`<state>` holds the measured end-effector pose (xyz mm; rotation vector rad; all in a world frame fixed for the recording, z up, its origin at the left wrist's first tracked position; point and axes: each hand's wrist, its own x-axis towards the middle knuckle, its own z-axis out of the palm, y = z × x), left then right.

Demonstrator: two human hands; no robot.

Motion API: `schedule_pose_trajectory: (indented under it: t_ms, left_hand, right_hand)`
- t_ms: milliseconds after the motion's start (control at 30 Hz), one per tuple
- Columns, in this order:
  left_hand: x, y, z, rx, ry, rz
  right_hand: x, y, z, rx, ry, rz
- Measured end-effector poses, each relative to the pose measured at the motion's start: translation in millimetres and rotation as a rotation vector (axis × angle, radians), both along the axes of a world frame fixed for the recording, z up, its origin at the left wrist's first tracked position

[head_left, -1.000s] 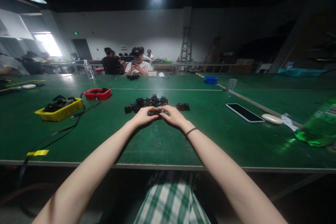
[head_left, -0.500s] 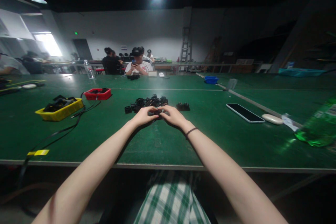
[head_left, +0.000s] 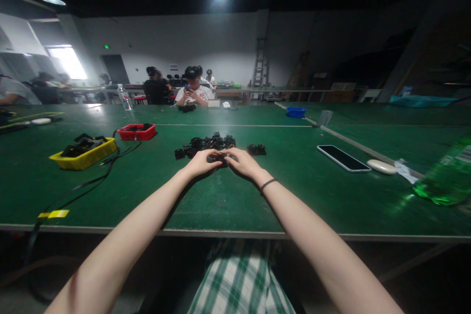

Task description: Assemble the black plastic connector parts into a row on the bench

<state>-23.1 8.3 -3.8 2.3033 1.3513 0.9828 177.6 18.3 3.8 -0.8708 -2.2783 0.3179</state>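
Note:
My left hand [head_left: 202, 162] and my right hand [head_left: 242, 161] meet at the middle of the green table [head_left: 221, 206]. Between their fingertips is a small black part [head_left: 221, 158], gripped from both sides and mostly covered by the fingers. Its exact kind is too small to make out. Just beyond my hands lies a loose heap of black parts [head_left: 206, 143]. A short row of similar black parts [head_left: 256, 149] sits to the right of my right hand, apart from the heap.
On the left stand a yellow bin [head_left: 86, 158] and a red bin [head_left: 138, 133] holding black parts, with black cables [head_left: 106, 171] alongside. Rightward lie a phone [head_left: 343, 158], a white oval case [head_left: 381, 167] and a green bottle [head_left: 445, 181]. A blue bin [head_left: 296, 112] stands farther back. People sit beyond the table.

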Motion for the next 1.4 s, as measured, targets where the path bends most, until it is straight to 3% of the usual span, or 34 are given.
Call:
schedule_pose_trajectory:
  t_ms: [1400]
  left_hand:
    - [-0.9,-0.2,0.3,-0.012,0.009,0.018]
  right_hand:
    - [-1.0,-1.1,0.2,0.063,-0.041,0.012]
